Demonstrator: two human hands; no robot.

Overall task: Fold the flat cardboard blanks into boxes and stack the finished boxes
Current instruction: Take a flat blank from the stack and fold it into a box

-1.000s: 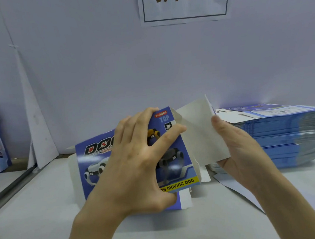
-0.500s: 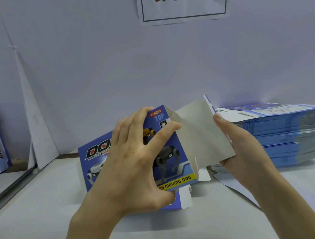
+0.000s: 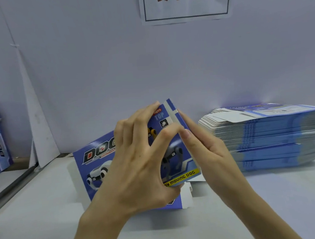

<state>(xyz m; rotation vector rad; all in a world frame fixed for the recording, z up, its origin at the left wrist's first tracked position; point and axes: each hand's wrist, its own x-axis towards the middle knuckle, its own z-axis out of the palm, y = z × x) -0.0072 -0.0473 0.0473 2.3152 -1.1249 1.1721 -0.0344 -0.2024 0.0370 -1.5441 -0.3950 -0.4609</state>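
While the worktop (image 3: 38, 225) carries a tall stack of flat blanks (image 3: 268, 134) at the right, we have the half-formed box (image 3: 99, 162) standing at its middle, long axis running left to right, blue dog print facing us. Our left hand (image 3: 138, 168) grips it, fingers over the top, thumb on the front. Our right hand (image 3: 209, 153), fingers straight, presses the end flap (image 3: 172, 116) against its right end, so we judge the tuck falls to that hand.
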